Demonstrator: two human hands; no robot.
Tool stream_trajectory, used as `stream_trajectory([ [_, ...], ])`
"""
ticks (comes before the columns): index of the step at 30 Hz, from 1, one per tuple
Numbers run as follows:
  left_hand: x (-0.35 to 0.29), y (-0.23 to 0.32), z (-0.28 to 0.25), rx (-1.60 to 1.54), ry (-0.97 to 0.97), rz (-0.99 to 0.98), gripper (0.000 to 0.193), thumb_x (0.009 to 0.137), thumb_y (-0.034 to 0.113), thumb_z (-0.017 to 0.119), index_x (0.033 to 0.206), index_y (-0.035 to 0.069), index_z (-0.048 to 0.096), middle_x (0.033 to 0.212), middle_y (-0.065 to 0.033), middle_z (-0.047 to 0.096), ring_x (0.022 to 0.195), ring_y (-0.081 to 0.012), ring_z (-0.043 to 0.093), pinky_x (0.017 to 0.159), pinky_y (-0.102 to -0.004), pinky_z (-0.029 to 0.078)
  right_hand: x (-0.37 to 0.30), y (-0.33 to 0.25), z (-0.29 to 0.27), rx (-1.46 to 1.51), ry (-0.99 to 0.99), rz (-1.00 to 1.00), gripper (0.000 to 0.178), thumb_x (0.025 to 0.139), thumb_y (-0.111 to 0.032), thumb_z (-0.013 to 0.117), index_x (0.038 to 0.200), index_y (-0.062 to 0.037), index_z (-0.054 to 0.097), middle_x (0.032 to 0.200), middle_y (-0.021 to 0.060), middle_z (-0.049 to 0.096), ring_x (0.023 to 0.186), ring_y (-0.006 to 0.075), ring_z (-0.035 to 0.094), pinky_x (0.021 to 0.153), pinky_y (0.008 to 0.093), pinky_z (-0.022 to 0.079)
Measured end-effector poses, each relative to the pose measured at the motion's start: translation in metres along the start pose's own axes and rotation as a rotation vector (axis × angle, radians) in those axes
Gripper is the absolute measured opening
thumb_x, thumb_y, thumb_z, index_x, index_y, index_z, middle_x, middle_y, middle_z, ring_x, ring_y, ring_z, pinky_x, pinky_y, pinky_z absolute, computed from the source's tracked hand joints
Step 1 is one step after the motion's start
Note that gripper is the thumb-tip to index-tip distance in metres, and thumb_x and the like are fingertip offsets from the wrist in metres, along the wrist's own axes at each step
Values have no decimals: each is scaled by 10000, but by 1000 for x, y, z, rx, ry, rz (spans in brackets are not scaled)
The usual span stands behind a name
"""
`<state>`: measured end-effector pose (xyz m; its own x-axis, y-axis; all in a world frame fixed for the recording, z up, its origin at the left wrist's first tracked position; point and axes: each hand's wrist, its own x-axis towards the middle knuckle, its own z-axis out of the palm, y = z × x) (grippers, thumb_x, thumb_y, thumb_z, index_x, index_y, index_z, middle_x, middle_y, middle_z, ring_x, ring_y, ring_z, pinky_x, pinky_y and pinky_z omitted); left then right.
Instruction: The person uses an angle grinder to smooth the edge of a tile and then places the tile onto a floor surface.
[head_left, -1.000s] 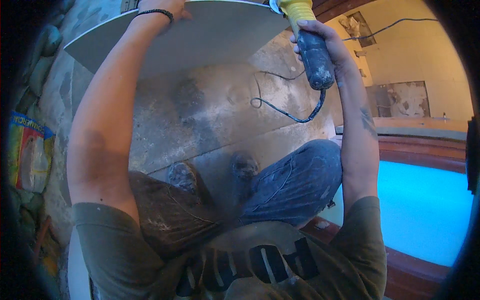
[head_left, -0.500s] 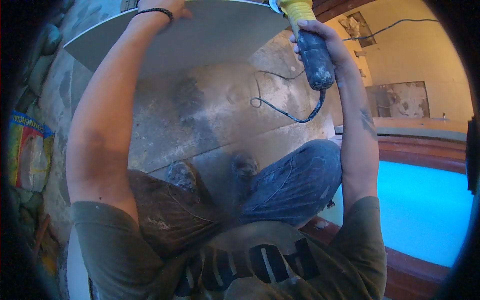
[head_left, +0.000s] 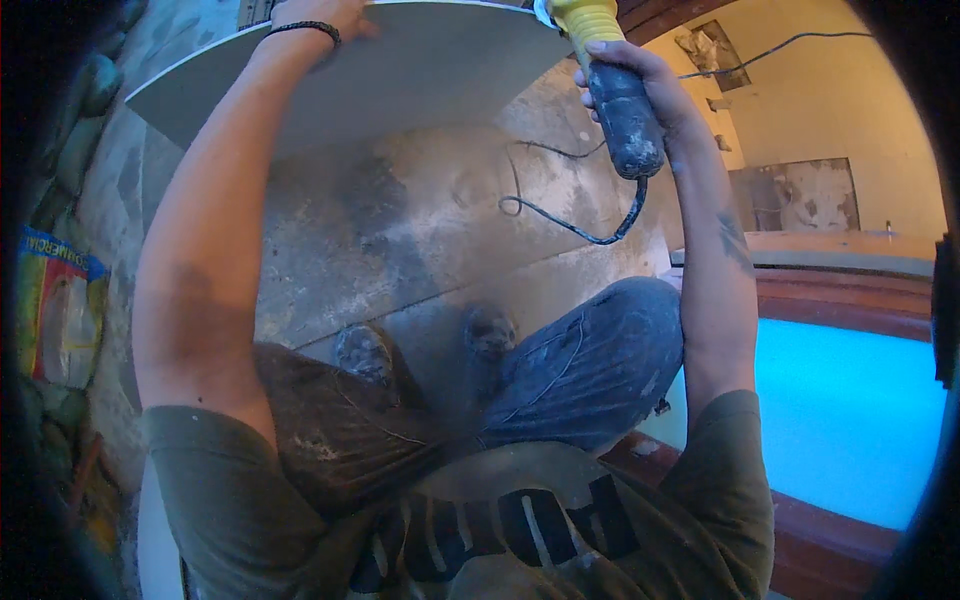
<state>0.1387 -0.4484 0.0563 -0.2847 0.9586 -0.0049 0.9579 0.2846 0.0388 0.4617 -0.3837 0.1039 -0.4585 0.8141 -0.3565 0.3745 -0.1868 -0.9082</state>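
At the top of the view, my left hand [head_left: 322,16] grips the pale upper edge of a large grey board [head_left: 420,70]. Part of that hand is cut off by the frame, and its fingers are blurred. My right hand [head_left: 640,72] is wrapped round the dark, dusty rear handle of a corded power tool with a yellow body, which looks like an angle grinder [head_left: 628,125]. Its working end lies beyond the upper edge, close to the board's right end. From the handle a black cord [head_left: 607,240] loops down over the floor.
My dusty shoes [head_left: 363,352] and bent knees are on the stained concrete floor [head_left: 330,230]. At the left lies a colourful bag [head_left: 62,315] beside greenish sacks [head_left: 80,150]. On the right are a red-brown frame [head_left: 845,300] round a bright blue panel [head_left: 850,420] and a yellowish wall [head_left: 830,100].
The angle grinder and my right hand have shifted very slightly left and up. My left hand stays at the board's edge.
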Motion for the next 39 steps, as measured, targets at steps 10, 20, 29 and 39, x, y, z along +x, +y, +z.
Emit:
stream_trajectory([
  [10, -6, -2, -1, -15, 19, 38, 443, 830, 466, 743, 1075, 98, 728, 1101, -136, 723, 1085, -321, 670, 879, -465, 531, 1, -1, -1, -25, -2, -18, 475, 856, -368, 708, 1126, -7, 559, 898, 105, 685, 669, 164, 684, 584, 292, 589],
  [20, -4, -3, 5, 7, -11, -29, 451, 825, 471, 747, 1045, 78, 730, 1063, -149, 727, 1064, -329, 676, 869, -463, 535, -3, 2, 6, -8, 78, 15, 468, 842, -376, 726, 1093, -10, 577, 869, 99, 687, 661, 161, 681, 587, 284, 587],
  [29, 0, -5, 7, 10, 3, 26, 440, 831, 473, 742, 1035, 83, 736, 1056, -142, 732, 1050, -336, 682, 864, -471, 536, -3, 1, 2, 1, 72, 14, 478, 847, -382, 721, 1099, -9, 560, 869, 95, 683, 651, 152, 674, 583, 277, 582],
  [39, -2, -6, 8, 1, -1, 11, 457, 832, 474, 741, 1046, 70, 732, 1064, -148, 730, 1050, -335, 683, 856, -478, 537, -4, 2, 5, -3, 23, -7, 475, 843, -371, 722, 1106, -8, 564, 882, 97, 679, 667, 150, 677, 584, 277, 584],
])
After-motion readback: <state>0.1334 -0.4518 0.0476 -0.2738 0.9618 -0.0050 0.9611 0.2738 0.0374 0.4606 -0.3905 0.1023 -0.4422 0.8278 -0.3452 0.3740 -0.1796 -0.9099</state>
